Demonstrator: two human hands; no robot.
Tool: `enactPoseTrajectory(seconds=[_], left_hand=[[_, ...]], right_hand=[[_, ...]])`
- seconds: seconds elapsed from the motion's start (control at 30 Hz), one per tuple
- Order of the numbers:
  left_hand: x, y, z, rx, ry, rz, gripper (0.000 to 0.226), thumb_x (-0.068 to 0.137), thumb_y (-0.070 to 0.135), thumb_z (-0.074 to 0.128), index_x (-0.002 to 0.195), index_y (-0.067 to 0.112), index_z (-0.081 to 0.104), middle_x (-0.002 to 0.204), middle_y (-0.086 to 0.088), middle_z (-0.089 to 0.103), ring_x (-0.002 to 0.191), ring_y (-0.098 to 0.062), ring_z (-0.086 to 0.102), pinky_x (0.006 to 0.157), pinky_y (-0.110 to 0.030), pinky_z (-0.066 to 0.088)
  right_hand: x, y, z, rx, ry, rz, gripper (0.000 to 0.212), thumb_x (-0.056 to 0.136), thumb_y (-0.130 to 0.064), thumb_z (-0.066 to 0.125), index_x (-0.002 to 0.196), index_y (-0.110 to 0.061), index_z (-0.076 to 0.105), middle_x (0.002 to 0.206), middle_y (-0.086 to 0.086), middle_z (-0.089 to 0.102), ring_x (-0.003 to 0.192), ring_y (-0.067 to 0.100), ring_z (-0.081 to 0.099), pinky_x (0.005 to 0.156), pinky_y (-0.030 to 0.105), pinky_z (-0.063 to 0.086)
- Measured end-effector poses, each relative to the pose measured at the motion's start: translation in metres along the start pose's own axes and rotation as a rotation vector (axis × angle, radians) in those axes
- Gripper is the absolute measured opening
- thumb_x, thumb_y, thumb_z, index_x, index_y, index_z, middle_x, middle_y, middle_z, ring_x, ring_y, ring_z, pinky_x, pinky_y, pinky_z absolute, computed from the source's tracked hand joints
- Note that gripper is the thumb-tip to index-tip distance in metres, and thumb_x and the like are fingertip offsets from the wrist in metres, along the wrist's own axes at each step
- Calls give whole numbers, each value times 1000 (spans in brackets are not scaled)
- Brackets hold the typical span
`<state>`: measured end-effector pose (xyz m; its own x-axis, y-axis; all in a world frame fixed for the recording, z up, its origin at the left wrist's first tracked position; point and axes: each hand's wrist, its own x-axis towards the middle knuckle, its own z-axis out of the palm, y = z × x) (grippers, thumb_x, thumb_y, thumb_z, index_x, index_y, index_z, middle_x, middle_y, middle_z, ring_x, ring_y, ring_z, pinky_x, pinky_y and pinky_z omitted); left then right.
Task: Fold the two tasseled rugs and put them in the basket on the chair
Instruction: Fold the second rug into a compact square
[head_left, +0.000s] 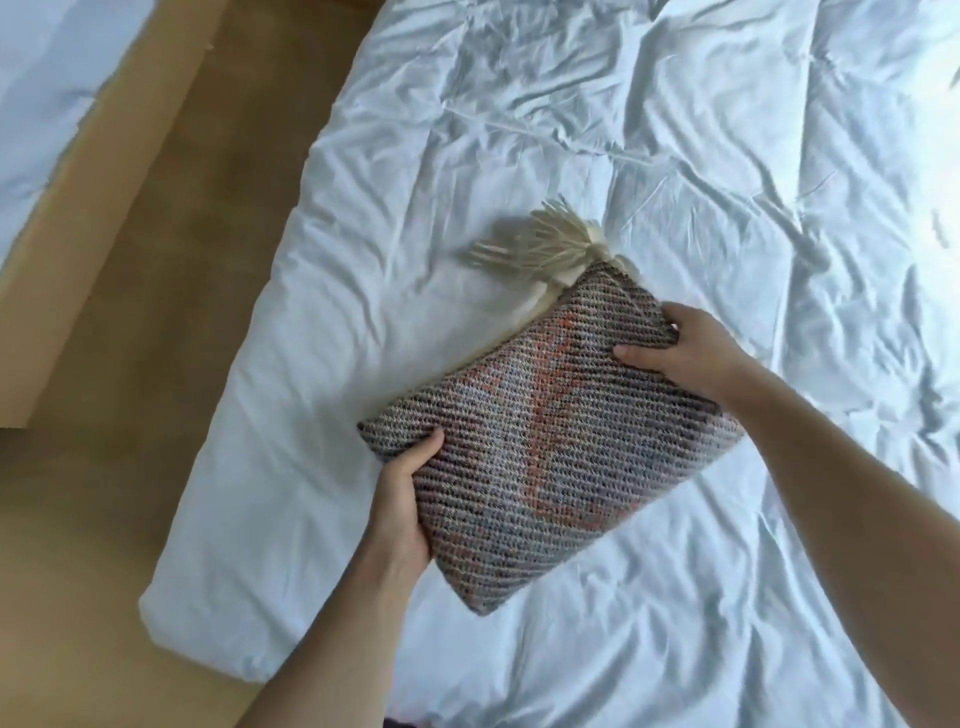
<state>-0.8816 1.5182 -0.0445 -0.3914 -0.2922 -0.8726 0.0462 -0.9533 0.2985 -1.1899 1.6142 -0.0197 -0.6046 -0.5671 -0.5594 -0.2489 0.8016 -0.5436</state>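
On my feed the folded rug (550, 431) reads as a tight diagonal weave of grey, black and cream threads, with faded orange-red lines and pale blue-grey patches running across it. Its tassels (540, 244) are plain cream. Under it I see the duvet (675, 171), a pale icy blue with no print, only creases. The floor (171, 291) beside the bed is a warm tan.

I've got the folded rug (550, 415) gripped at both ends, left hand (402, 501) near, right hand (680, 345) far, over the wrinkly white duvet (675, 156). Cream tassels (540, 244) poke out the top.
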Motion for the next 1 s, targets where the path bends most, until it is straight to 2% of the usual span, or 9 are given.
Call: enactPoseTrajectory(seconds=[0.2, 0.3, 0.37, 0.43, 0.5, 0.57, 0.7, 0.9, 1.0], left_hand=[[14, 30, 37, 610, -17, 83, 46, 77, 29, 81, 117, 8, 70, 107, -16, 78, 91, -34, 76, 86, -43, 57], [43, -13, 45, 1095, 334, 196, 60, 77, 43, 85, 122, 13, 61, 117, -10, 72, 102, -30, 70, 83, -36, 55], [45, -44, 38, 1395, 611, 505, 75, 82, 44, 79, 141, 9, 48, 138, -20, 56, 124, -39, 54, 100, -47, 45], [35, -79, 33, 1627, 448, 981, 72, 90, 42, 70, 150, 10, 46, 151, -24, 44, 138, -43, 42, 113, -54, 34], [32, -110, 25, 1956, 92, 1208, 70, 94, 52, 58, 155, 20, 43, 163, -17, 33, 150, -40, 30, 120, -59, 23], [46, -124, 18, 2202, -22, 1118, 76, 95, 65, 44, 160, 30, 29, 170, -7, 16, 156, -36, 12, 122, -64, 12], [96, -108, 12, 2284, 91, 1034, 81, 94, 75, 30, 162, 35, 14, 172, -4, 3, 157, -36, -1, 123, -62, 5], [149, -131, 3, 2371, 182, 1036, 86, 94, 75, 21, 159, 27, -10, 171, -11, -7, 155, -43, -7, 123, -61, -5], [116, -113, 16, 2379, 106, 963, 87, 95, 76, 25, 163, 29, -2, 171, -10, -5, 156, -41, -6, 123, -63, 0]], right_hand=[[-141, 110, 35, 592, 314, 300, 37, 76, -32, 87, 104, -16, 68, 95, 1, 79, 91, 25, 76, 86, 45, 61], [-162, 149, 74, 380, 358, 507, 69, 71, -59, 82, 118, -14, 61, 113, 11, 73, 105, 32, 69, 95, 50, 54], [-165, 155, 90, 39, 486, 546, 85, 79, -55, 78, 140, -3, 48, 138, 25, 56, 130, 39, 49, 110, 50, 39], [-168, 141, 101, -149, 653, 347, 82, 88, -52, 71, 148, -4, 42, 153, 27, 40, 142, 39, 32, 119, 51, 23], [-164, 131, 122, -287, 624, 106, 77, 93, -58, 58, 153, -13, 41, 161, 21, 32, 150, 38, 25, 122, 48, 15], [-146, 138, 136, -398, 456, 17, 77, 95, -68, 44, 158, -25, 32, 168, 15, 18, 156, 36, 13, 125, 52, 11], [-96, 184, 138, -474, 279, 58, 82, 93, -81, 21, 162, -39, 8, 171, -1, -9, 157, 30, -11, 123, 60, 0], [-59, 213, 172, -490, 351, 46, 81, 93, -77, 23, 162, -38, 6, 171, 3, -8, 156, 35, -9, 123, 60, -3], [-76, 194, 153, -480, 283, 59, 81, 94, -78, 21, 162, -37, 6, 172, 3, -5, 157, 34, -8, 123, 61, 1]])
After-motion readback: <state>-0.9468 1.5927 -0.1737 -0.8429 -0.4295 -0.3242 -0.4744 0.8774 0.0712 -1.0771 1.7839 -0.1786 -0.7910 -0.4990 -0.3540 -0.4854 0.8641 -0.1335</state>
